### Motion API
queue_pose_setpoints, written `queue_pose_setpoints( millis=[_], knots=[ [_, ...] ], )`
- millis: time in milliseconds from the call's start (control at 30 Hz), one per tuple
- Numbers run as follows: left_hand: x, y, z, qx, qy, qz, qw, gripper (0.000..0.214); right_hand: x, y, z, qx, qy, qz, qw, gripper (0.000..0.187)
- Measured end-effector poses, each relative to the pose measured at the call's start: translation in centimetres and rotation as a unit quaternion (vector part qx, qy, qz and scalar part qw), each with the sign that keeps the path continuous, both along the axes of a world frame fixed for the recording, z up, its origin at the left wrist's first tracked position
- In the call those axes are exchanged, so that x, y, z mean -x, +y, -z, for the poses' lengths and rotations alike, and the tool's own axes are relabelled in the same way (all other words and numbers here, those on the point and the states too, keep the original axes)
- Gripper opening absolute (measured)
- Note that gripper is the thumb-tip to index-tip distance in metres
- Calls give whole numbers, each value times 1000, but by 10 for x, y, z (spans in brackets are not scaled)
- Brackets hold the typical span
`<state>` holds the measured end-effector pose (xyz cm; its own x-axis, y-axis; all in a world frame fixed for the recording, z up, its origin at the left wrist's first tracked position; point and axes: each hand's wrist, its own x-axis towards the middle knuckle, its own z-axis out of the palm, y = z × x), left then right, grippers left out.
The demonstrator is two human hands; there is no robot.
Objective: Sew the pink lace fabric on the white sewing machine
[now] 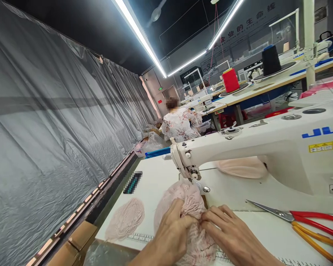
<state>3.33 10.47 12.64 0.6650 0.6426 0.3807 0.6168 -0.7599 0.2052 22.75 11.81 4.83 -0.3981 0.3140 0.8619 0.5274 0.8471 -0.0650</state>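
The left hand [172, 227] and right hand [228, 228] each pinch the lace [191, 199] in a narrow grip on the table [155, 175], at the machine's [227, 146] needle end, apparently to bunch its folds, while scissors [285, 216] lie near the right hand, presumably for easy reach.

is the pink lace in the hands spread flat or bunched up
Mostly bunched up: the pink lace shows crumpled folds and ridges between the left hand and the right hand.
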Motion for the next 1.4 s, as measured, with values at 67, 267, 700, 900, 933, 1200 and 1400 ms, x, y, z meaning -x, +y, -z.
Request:
queue_pose_setpoints(
  millis=[67, 267, 700, 900, 933, 1200, 1400],
  knots=[
    [0, -5, -2, 24, 6, -15, 1000, 36, 1, 0, -3, 5, 6, 3, 1000, 30],
    [-1, -5, 8, 6, 22, -38, 999, 21, 5, 2, -9, 0, 28, 24, 999, 27],
    [8, 8, -8, 10, 1, -4, 1000, 30, 11, -3, -8, -74, 24, 22, 997, 22],
    [13, 6, -14, 55, 41, 5, 998, 49, 15, -2, -3, -88, 0, 6, 996, 32],
    [13, 4, -16, 59, 44, 2, 997, 50, 15, -3, -4, -86, -2, 4, 996, 32],
    [14, -5, -11, 46, 16, -27, 998, 24, 19, 2, -21, -36, 0, 8, 999, 28],
    [13, 12, 6, -17, -75, -52, 996, 18, 0, 2, -28, -7, -19, 14, 1000, 20]
  ],
)
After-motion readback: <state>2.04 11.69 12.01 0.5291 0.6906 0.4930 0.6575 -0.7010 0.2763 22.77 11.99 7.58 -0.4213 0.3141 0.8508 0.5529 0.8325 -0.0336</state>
